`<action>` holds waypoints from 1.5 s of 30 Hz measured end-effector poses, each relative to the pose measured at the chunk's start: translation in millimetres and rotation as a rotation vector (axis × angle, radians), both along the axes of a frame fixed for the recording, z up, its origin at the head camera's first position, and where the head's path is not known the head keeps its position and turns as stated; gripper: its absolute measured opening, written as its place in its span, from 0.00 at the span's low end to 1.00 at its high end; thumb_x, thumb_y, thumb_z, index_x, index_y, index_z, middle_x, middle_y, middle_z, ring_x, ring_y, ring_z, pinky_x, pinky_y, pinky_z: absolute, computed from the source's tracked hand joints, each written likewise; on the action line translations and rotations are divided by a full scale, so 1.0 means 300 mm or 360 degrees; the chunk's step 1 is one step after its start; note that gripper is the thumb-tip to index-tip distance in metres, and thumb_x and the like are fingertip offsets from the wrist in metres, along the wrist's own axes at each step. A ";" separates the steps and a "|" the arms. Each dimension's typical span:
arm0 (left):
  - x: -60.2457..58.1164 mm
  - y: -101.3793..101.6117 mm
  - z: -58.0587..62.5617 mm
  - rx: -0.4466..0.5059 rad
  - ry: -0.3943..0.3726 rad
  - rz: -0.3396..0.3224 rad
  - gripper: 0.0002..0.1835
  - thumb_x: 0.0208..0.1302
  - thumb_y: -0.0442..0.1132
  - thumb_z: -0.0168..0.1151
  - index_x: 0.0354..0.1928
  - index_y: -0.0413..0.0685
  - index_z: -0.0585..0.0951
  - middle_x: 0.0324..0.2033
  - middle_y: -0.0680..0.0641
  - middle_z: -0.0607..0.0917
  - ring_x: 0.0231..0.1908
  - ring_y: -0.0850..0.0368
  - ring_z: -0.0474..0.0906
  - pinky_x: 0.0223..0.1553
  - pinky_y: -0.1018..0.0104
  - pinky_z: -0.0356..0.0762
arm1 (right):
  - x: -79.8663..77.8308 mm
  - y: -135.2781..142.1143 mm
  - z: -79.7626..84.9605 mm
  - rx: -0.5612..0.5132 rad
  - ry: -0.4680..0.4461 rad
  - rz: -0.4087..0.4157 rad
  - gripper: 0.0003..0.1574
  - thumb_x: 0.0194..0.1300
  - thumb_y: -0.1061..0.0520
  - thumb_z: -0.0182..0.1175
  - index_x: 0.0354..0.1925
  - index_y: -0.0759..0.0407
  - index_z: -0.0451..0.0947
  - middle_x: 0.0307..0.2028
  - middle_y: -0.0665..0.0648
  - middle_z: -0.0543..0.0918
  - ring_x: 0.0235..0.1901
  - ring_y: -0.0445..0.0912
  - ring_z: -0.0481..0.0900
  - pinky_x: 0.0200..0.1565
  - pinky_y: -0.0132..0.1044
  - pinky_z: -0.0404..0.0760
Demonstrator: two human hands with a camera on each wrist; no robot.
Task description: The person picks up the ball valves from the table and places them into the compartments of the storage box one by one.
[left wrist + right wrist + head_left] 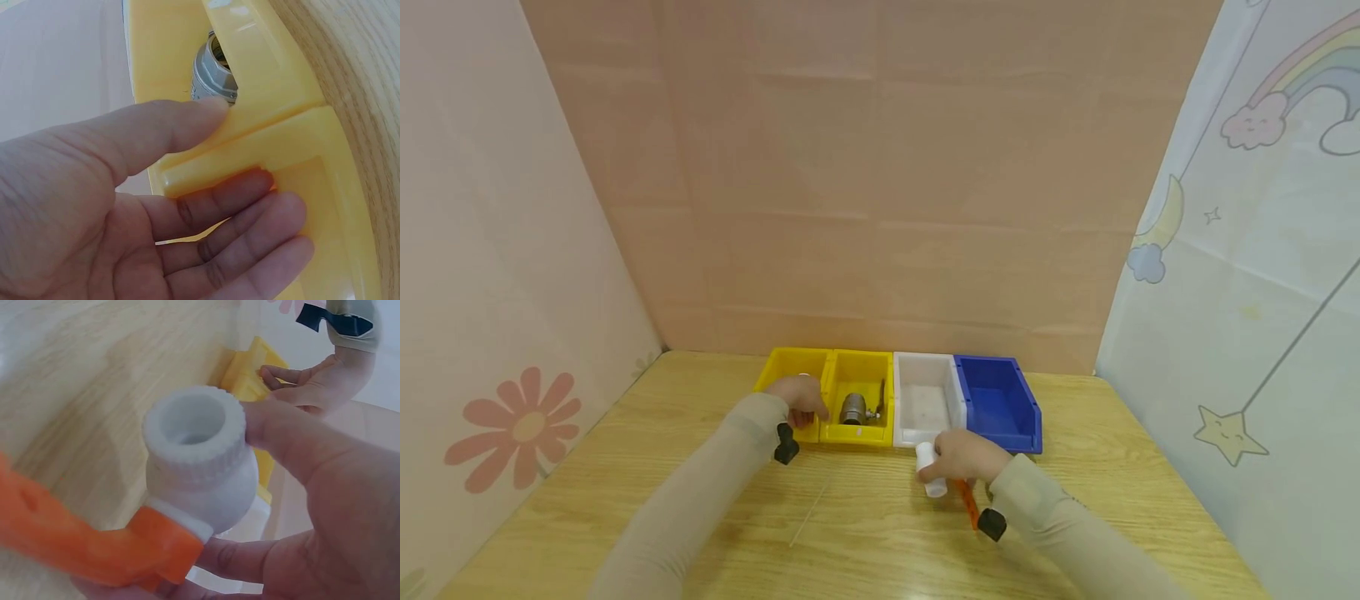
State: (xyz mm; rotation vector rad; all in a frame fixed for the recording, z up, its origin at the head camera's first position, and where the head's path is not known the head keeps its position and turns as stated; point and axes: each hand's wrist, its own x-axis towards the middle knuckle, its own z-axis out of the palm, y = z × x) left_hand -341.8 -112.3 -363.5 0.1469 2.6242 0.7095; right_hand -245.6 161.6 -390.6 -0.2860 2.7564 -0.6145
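Observation:
My right hand (964, 456) grips a white plastic ball valve (199, 481) above the table in front of the white bin (925, 360). The valve's orange lever handle (81, 547) points away from the palm in the right wrist view. My left hand (797, 395) is over the leftmost yellow bin (772, 367) and holds nothing. In the left wrist view its fingers are loosely bent, with the thumb by the divider between the yellow bins. A metal ball valve (853, 409) lies in the second yellow bin (863, 358).
A blue bin (1000, 417) stands at the right end of the row. A thin pale stick (809, 512) lies on the wooden table (865, 550). Printed cloth walls (1225, 333) rise at both sides and a plain cloth (872, 167) hangs behind the bins.

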 end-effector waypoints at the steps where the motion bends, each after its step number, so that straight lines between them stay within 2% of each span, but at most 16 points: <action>1: 0.001 0.000 0.001 0.0009 -0.0002 0.0009 0.10 0.54 0.41 0.67 0.31 0.42 0.79 0.26 0.41 0.81 0.23 0.50 0.74 0.26 0.63 0.76 | 0.000 0.000 0.010 -0.0005 -0.0006 -0.0009 0.20 0.51 0.44 0.68 0.25 0.57 0.73 0.20 0.53 0.74 0.18 0.45 0.74 0.22 0.40 0.77; 4: 0.001 0.001 0.002 0.0021 -0.0016 0.0029 0.10 0.54 0.41 0.67 0.31 0.43 0.78 0.26 0.41 0.81 0.24 0.50 0.75 0.25 0.63 0.75 | -0.002 0.003 0.038 -0.0009 -0.0014 -0.0024 0.22 0.51 0.43 0.67 0.26 0.57 0.73 0.20 0.53 0.73 0.19 0.46 0.74 0.22 0.39 0.77; 12: -0.007 0.001 -0.002 -0.0035 -0.0014 -0.0007 0.09 0.55 0.41 0.66 0.31 0.43 0.79 0.26 0.42 0.81 0.26 0.49 0.76 0.27 0.63 0.75 | -0.030 0.013 0.126 0.0080 0.0043 -0.0011 0.24 0.50 0.39 0.66 0.24 0.56 0.72 0.17 0.50 0.68 0.15 0.45 0.72 0.22 0.40 0.77; 19: -0.011 -0.006 0.004 -0.0073 -0.0022 -0.0010 0.10 0.55 0.42 0.66 0.31 0.43 0.79 0.27 0.42 0.81 0.26 0.49 0.77 0.27 0.62 0.76 | -0.108 0.007 0.201 0.0108 -0.0011 -0.0070 0.25 0.52 0.37 0.65 0.24 0.57 0.73 0.19 0.50 0.67 0.18 0.46 0.77 0.27 0.41 0.80; 26: -0.002 -0.024 0.025 -0.0097 -0.0004 -0.0023 0.10 0.54 0.42 0.67 0.30 0.43 0.80 0.26 0.42 0.82 0.27 0.47 0.78 0.26 0.62 0.76 | -0.185 0.007 0.279 0.0126 -0.0083 -0.0121 0.26 0.53 0.36 0.63 0.19 0.54 0.69 0.16 0.49 0.63 0.17 0.45 0.72 0.32 0.43 0.80; 30: 0.005 -0.033 0.037 -0.0116 0.0002 -0.0040 0.10 0.54 0.42 0.67 0.29 0.42 0.80 0.26 0.42 0.82 0.28 0.47 0.78 0.26 0.62 0.76 | -0.216 0.008 0.326 0.0040 -0.0079 -0.0183 0.26 0.52 0.37 0.64 0.27 0.58 0.74 0.19 0.51 0.68 0.18 0.48 0.76 0.30 0.41 0.80; 32: -0.003 -0.042 0.046 -0.0116 -0.0006 -0.0044 0.09 0.54 0.42 0.67 0.29 0.42 0.80 0.27 0.42 0.82 0.28 0.47 0.78 0.28 0.62 0.76 | -0.234 0.004 0.354 0.0004 -0.0056 -0.0199 0.29 0.52 0.38 0.65 0.38 0.61 0.77 0.21 0.56 0.75 0.19 0.51 0.79 0.29 0.41 0.80; 34: -0.011 -0.050 0.055 -0.0120 -0.0011 -0.0049 0.10 0.54 0.42 0.66 0.29 0.43 0.81 0.26 0.42 0.82 0.28 0.47 0.78 0.28 0.61 0.77 | -0.250 -0.001 0.380 -0.0042 -0.0049 -0.0249 0.33 0.51 0.38 0.66 0.45 0.62 0.75 0.22 0.58 0.77 0.19 0.52 0.79 0.26 0.40 0.79; 36: -0.019 -0.059 0.062 -0.0123 -0.0009 -0.0063 0.10 0.55 0.43 0.66 0.30 0.43 0.81 0.26 0.42 0.82 0.27 0.48 0.78 0.28 0.62 0.77 | -0.264 -0.008 0.406 -0.0054 -0.0042 -0.0311 0.35 0.50 0.38 0.66 0.47 0.61 0.75 0.19 0.57 0.75 0.15 0.51 0.76 0.22 0.38 0.77; 39: -0.031 -0.070 0.073 -0.0127 -0.0002 -0.0080 0.10 0.55 0.43 0.66 0.30 0.42 0.81 0.26 0.42 0.82 0.27 0.48 0.78 0.27 0.62 0.76 | -0.285 -0.024 0.442 -0.0122 -0.0058 -0.0397 0.35 0.49 0.39 0.67 0.48 0.61 0.74 0.22 0.54 0.72 0.13 0.46 0.69 0.18 0.34 0.70; 42: -0.043 -0.083 0.087 -0.0123 -0.0005 -0.0070 0.10 0.55 0.42 0.66 0.30 0.42 0.80 0.26 0.42 0.82 0.28 0.48 0.78 0.27 0.62 0.76 | -0.311 -0.041 0.470 -0.0129 -0.0056 -0.0411 0.36 0.50 0.40 0.67 0.50 0.61 0.73 0.28 0.56 0.73 0.14 0.45 0.66 0.18 0.33 0.67; 45: -0.054 -0.095 0.100 -0.0109 -0.0022 -0.0040 0.10 0.54 0.42 0.67 0.31 0.42 0.80 0.27 0.42 0.81 0.28 0.48 0.78 0.28 0.62 0.76 | -0.341 -0.059 0.484 -0.0053 -0.0017 -0.0384 0.35 0.50 0.40 0.66 0.49 0.60 0.74 0.33 0.57 0.76 0.18 0.45 0.70 0.20 0.33 0.69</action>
